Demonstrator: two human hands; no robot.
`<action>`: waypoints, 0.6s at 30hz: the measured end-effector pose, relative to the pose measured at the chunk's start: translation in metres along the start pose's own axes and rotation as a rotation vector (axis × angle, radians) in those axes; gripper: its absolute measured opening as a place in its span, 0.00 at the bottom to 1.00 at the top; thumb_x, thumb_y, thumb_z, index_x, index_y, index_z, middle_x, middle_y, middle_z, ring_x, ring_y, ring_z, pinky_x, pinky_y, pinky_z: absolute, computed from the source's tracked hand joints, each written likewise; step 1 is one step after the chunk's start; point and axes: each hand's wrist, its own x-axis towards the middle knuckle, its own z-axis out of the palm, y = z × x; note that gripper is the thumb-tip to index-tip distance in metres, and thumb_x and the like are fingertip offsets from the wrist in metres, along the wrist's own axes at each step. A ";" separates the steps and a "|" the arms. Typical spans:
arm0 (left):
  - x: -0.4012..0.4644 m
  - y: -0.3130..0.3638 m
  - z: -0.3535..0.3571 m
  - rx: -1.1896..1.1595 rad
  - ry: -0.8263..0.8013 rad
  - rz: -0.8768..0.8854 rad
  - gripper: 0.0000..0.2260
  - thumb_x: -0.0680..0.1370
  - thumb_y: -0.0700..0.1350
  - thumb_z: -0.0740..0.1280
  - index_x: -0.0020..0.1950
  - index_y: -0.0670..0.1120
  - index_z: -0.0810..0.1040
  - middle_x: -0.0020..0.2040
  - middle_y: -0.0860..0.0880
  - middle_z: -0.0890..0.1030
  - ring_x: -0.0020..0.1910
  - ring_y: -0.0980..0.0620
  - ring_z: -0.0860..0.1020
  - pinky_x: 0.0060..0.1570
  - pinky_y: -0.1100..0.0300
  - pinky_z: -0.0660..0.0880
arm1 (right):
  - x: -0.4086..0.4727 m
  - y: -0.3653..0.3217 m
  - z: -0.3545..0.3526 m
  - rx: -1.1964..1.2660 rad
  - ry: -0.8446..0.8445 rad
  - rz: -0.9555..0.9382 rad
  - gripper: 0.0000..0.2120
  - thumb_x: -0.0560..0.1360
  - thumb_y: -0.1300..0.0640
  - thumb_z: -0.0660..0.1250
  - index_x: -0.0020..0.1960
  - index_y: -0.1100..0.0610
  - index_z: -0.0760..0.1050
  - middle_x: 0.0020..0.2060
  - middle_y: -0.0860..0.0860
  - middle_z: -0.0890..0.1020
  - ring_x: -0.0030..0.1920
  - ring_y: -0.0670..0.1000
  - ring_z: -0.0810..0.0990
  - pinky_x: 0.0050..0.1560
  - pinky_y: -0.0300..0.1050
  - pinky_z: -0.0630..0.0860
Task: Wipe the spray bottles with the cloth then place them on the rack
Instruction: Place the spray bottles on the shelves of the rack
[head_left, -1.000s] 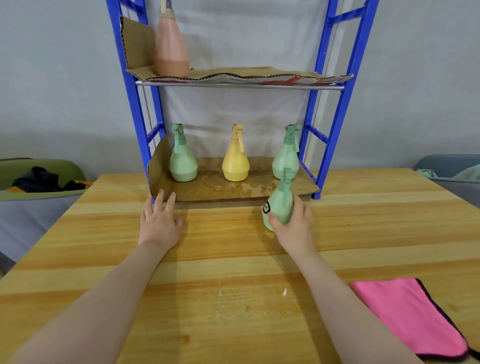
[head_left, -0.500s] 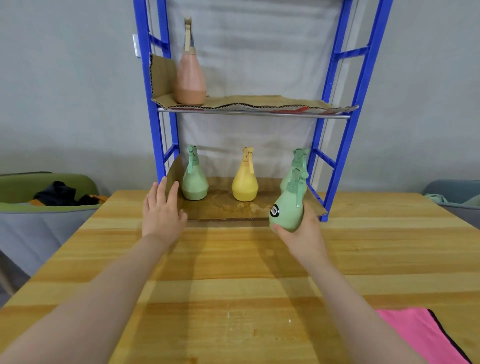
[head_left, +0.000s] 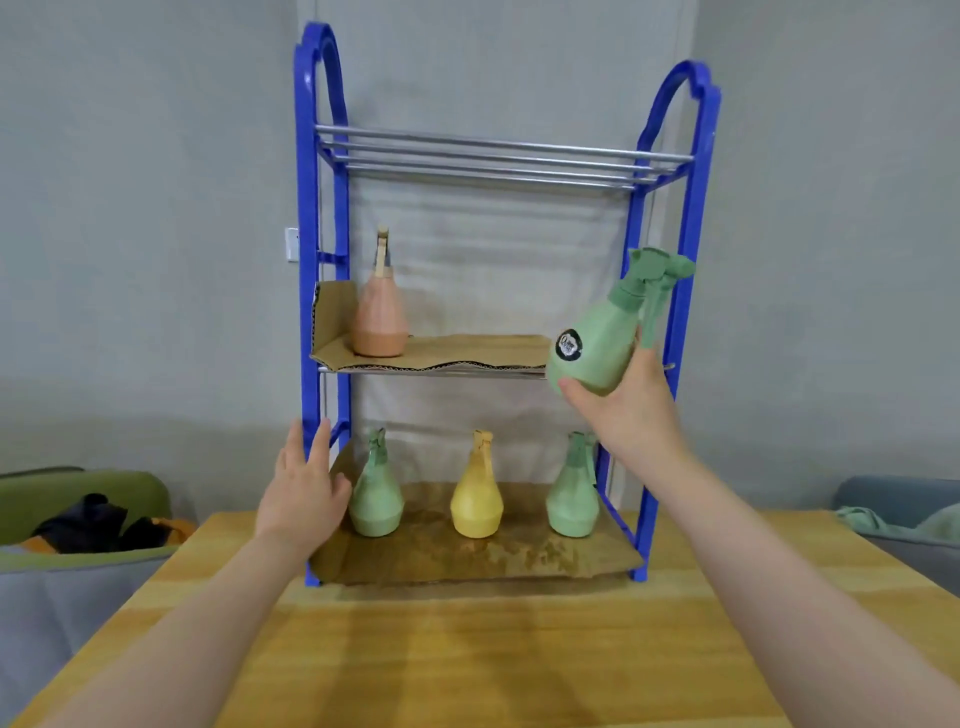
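My right hand (head_left: 631, 410) grips a green spray bottle (head_left: 602, 343) from below, tilted to the right, at the right end of the blue rack's (head_left: 306, 291) middle shelf (head_left: 447, 351). A terracotta spray bottle (head_left: 379, 317) stands at that shelf's left end. On the bottom shelf stand a green bottle (head_left: 375, 496), a yellow bottle (head_left: 476, 496) and another green bottle (head_left: 571, 493). My left hand (head_left: 301, 493) is open, fingers spread, beside the rack's left front post. The cloth is out of view.
The rack stands at the far edge of a wooden table (head_left: 493, 654) against a grey wall. Cardboard lines both lower shelves; the top shelf is bare metal bars (head_left: 488, 156). A green chair with dark clothes (head_left: 88, 514) sits left, a grey one (head_left: 904, 514) right.
My right hand has lifted the green bottle from table level up to the middle shelf. My left hand rose off the table toward the rack's left post. The view tilted up, losing the pink cloth.
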 end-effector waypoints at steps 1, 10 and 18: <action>0.003 0.002 -0.001 0.003 0.001 -0.005 0.32 0.80 0.46 0.61 0.81 0.49 0.50 0.81 0.44 0.46 0.78 0.42 0.55 0.66 0.45 0.70 | 0.015 -0.004 0.000 -0.002 0.001 -0.019 0.36 0.67 0.47 0.76 0.69 0.53 0.65 0.59 0.49 0.74 0.56 0.49 0.75 0.51 0.42 0.69; 0.015 0.008 0.002 -0.067 0.045 -0.050 0.32 0.80 0.45 0.62 0.80 0.46 0.51 0.80 0.45 0.49 0.78 0.42 0.57 0.63 0.48 0.72 | 0.114 0.012 0.011 -0.299 -0.246 0.073 0.38 0.67 0.49 0.77 0.70 0.60 0.62 0.57 0.52 0.76 0.55 0.54 0.76 0.47 0.45 0.71; 0.019 -0.001 0.014 -0.091 0.105 -0.031 0.32 0.78 0.43 0.65 0.80 0.47 0.54 0.79 0.43 0.54 0.76 0.40 0.59 0.67 0.45 0.70 | 0.167 0.044 0.025 -0.379 -0.443 0.249 0.48 0.52 0.42 0.78 0.67 0.58 0.66 0.56 0.53 0.79 0.54 0.55 0.79 0.56 0.53 0.79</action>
